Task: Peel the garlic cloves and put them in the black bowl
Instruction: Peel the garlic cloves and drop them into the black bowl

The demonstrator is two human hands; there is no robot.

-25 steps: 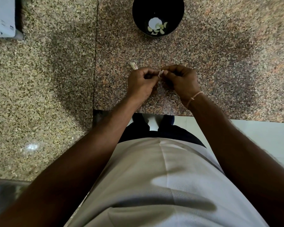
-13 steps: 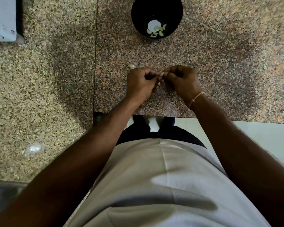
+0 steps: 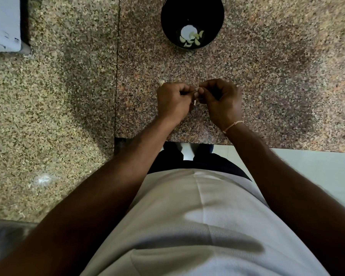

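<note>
1. I see the granite desk (image 3: 267, 80) under everything.
2. The bowl (image 3: 167, 20) sits at the far edge, peeled cloves (image 3: 191, 39) lying in its bottom.
3. My left hand (image 3: 172, 101) and right hand (image 3: 222, 102) meet knuckle to knuckle, fingers curled, both pinching one clove (image 3: 196, 96) between them.
</note>
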